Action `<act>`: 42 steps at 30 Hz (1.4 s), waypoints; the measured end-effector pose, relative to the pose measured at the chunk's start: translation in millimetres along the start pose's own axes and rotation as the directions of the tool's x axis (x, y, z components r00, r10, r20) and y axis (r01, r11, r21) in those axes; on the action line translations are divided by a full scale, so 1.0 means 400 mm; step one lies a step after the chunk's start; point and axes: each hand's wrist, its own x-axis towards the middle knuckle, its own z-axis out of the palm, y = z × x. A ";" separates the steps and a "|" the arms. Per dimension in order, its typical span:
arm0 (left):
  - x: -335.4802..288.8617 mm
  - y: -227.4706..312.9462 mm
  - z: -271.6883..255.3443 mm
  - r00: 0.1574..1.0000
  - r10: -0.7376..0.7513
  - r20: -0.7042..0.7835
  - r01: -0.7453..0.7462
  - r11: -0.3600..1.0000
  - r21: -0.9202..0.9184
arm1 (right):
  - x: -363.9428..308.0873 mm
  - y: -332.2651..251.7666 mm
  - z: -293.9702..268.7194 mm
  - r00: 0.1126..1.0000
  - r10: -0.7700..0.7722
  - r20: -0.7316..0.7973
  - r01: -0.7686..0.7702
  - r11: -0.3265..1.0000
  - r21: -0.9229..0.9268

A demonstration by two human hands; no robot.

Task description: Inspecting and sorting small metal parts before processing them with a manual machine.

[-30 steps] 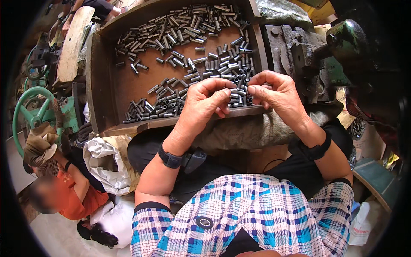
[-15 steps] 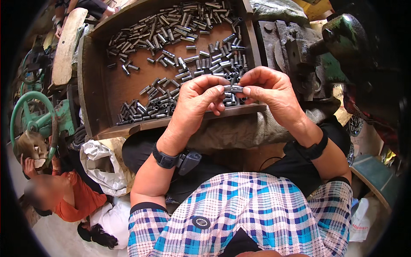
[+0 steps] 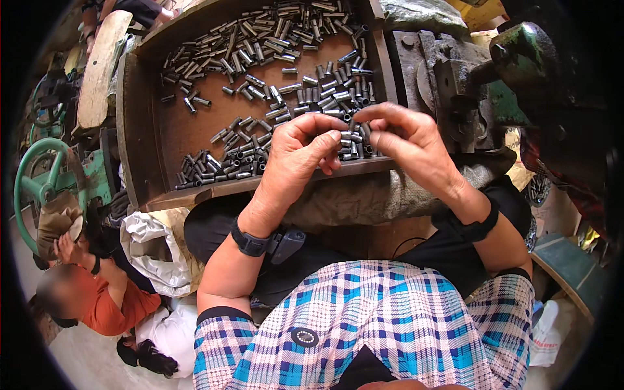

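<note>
Over the near right part of a shallow tray (image 3: pixel 156 185), both hands face each other above short metal tubes (image 3: pixel 247 156). My left hand (image 3: pixel 296 146) is closed, thumb against index finger; what is in the pinch, if anything, is hard to make out. My right hand (image 3: pixel 413 140) has its thumb and index finger apart, the thumb blurred. A dark short tube (image 3: pixel 366 132) shows in the gap beside the right fingertips; I cannot tell whether it touches them. More tubes lie under and around both hands, some shiny and some dark.
Heavy greasy machinery (image 3: pixel 448 84) stands right of the tray. At left are a green handwheel (image 3: pixel 42 188) and a white sack (image 3: pixel 153 250). A person in an orange top (image 3: pixel 117 302) works by the wheel with a brown cloth-like thing. Rough sacking (image 3: pixel 364 198) lies below the tray's near edge.
Both hands were pinching a short metal tube end to end; now the right fingers have parted from it. The left hand has barely moved. The other person's hand has moved at the wheel.
</note>
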 end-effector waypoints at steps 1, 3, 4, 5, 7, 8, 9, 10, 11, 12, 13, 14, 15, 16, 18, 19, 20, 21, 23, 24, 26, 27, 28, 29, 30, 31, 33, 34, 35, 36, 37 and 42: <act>-0.001 0.000 0.001 1.000 0.000 0.001 0.000 1.000 -0.002 | 0.000 -0.013 -0.002 0.994 0.099 -0.036 -0.092 0.981 0.169; -0.004 0.005 0.009 0.999 -0.015 -0.028 0.016 0.999 0.027 | 0.001 0.015 -0.002 0.988 0.127 -0.090 -0.091 0.941 0.327; -0.005 0.008 0.012 1.000 -0.011 -0.027 0.012 0.999 0.030 | 0.001 0.019 0.000 0.984 0.137 -0.111 -0.087 0.926 0.368; -0.003 0.005 0.013 1.000 -0.006 -0.026 0.006 1.000 0.021 | 0.000 0.020 0.005 0.984 0.139 -0.112 -0.089 0.926 0.367; -0.002 0.002 0.013 1.000 -0.001 -0.025 0.001 1.000 0.011 | -0.003 0.019 0.015 0.972 0.210 -0.106 -0.137 0.872 0.470; -0.002 0.003 0.014 0.999 0.010 -0.031 -0.009 1.000 0.014 | -0.003 0.021 0.014 0.972 0.210 -0.107 -0.137 0.873 0.469; -0.002 0.003 0.015 0.999 0.021 -0.037 -0.020 1.000 0.017 | -0.002 0.023 0.012 0.973 0.214 -0.091 -0.145 0.864 0.482; -0.002 0.003 0.015 0.999 0.021 -0.037 -0.021 1.000 0.017 | -0.002 0.025 0.011 0.973 0.218 -0.075 -0.154 0.855 0.496; 0.000 0.002 0.015 0.999 0.022 -0.033 -0.022 1.000 0.011 | -0.002 0.027 0.010 0.973 0.217 -0.076 -0.152 0.855 0.496; 0.001 0.002 0.015 0.999 0.023 -0.030 -0.023 1.000 0.005 | -0.002 0.029 0.010 0.973 0.220 -0.073 -0.154 0.847 0.509; 0.002 0.003 0.017 0.999 0.024 -0.029 -0.024 1.000 0.006 | -0.002 0.030 0.009 0.972 0.224 -0.071 -0.155 0.839 0.522; 0.001 0.004 0.019 0.999 0.023 -0.036 -0.023 1.000 -0.005 | -0.002 0.029 0.009 0.972 0.223 -0.071 -0.154 0.839 0.522; 0.001 0.004 0.020 0.999 0.022 -0.042 -0.022 1.000 -0.015 | -0.002 0.028 0.009 0.967 0.249 -0.061 -0.175 0.817 0.550; 0.002 0.003 0.021 0.999 0.022 -0.043 -0.023 1.000 -0.015 | -0.002 0.027 0.010 0.960 0.274 -0.050 -0.196 0.793 0.577; 0.003 0.001 0.024 0.998 0.020 -0.060 -0.020 1.000 -0.001 | -0.006 0.033 0.008 0.959 0.283 -0.025 -0.215 0.777 0.591; 0.003 0.002 0.024 0.998 0.020 -0.060 -0.020 1.000 -0.002 | -0.007 0.034 0.007 0.956 0.292 0.001 -0.233 0.761 0.605; 0.003 0.003 0.024 0.998 0.015 -0.060 -0.015 1.000 0.003 | -0.007 0.033 0.008 0.956 0.293 0.001 -0.234 0.761 0.605; 0.003 0.003 0.024 0.998 0.010 -0.060 -0.009 1.000 0.007 | -0.006 0.030 0.008 0.954 0.301 -0.001 -0.237 0.753 0.615; 0.003 0.003 0.019 0.998 -0.013 -0.061 0.012 1.000 -0.010 | -0.006 0.028 0.008 0.951 0.310 -0.004 -0.240 0.744 0.623; 0.003 0.003 0.018 0.998 -0.034 -0.061 0.033 0.999 -0.026 | -0.006 0.029 0.008 0.955 0.296 -0.013 -0.226 0.757 0.612; 0.001 0.004 0.020 0.997 -0.048 -0.059 0.045 0.998 -0.049 | -0.007 0.026 0.007 0.959 0.282 -0.021 -0.213 0.771 0.600; -0.002 0.003 0.022 0.997 -0.060 -0.056 0.056 0.996 -0.072 | -0.008 0.021 0.006 0.953 0.303 0.004 -0.238 0.742 0.626; -0.005 0.003 0.026 0.997 -0.059 -0.057 0.055 0.996 -0.073 | -0.009 0.018 0.006 0.946 0.322 0.030 -0.263 0.712 0.651; -0.011 0.004 0.032 0.998 -0.024 -0.059 0.025 1.000 0.000 | -0.008 0.020 0.006 0.947 0.318 0.032 -0.262 0.713 0.650; -0.016 0.005 0.038 0.998 0.010 -0.059 -0.006 0.997 0.073 | -0.008 0.026 0.005 0.938 0.332 0.098 -0.303 0.653 0.694; -0.018 0.000 0.040 0.998 0.029 -0.051 -0.026 0.997 0.067 | -0.006 0.029 0.001 0.926 0.340 0.165 -0.346 0.588 0.731; -0.018 0.019 0.025 0.993 -0.042 0.107 0.043 0.999 -0.011 | -0.005 0.029 -0.025 0.916 0.290 0.279 -0.400 0.580 0.710; -0.017 0.032 0.010 0.970 -0.093 0.224 0.111 0.991 -0.069 | -0.001 0.025 -0.031 0.890 0.242 0.386 -0.452 0.573 0.684; -0.024 0.047 0.016 0.972 -0.123 0.202 0.125 0.992 0.003 | -0.005 0.010 -0.024 0.895 0.241 0.375 -0.442 0.590 0.676; -0.030 0.054 0.020 0.973 -0.099 0.208 0.096 0.995 0.026 | -0.004 0.008 -0.022 0.894 0.237 0.381 -0.443 0.593 0.672; -0.031 0.057 0.015 0.964 -0.111 0.243 0.114 0.993 -0.001 | -0.003 0.008 -0.022 0.883 0.202 0.425 -0.453 0.606 0.654; -0.037 0.082 -0.003 0.921 -0.105 0.376 0.100 0.994 0.031 | -0.017 -0.013 0.013 0.882 0.194 0.430 -0.448 0.631 0.634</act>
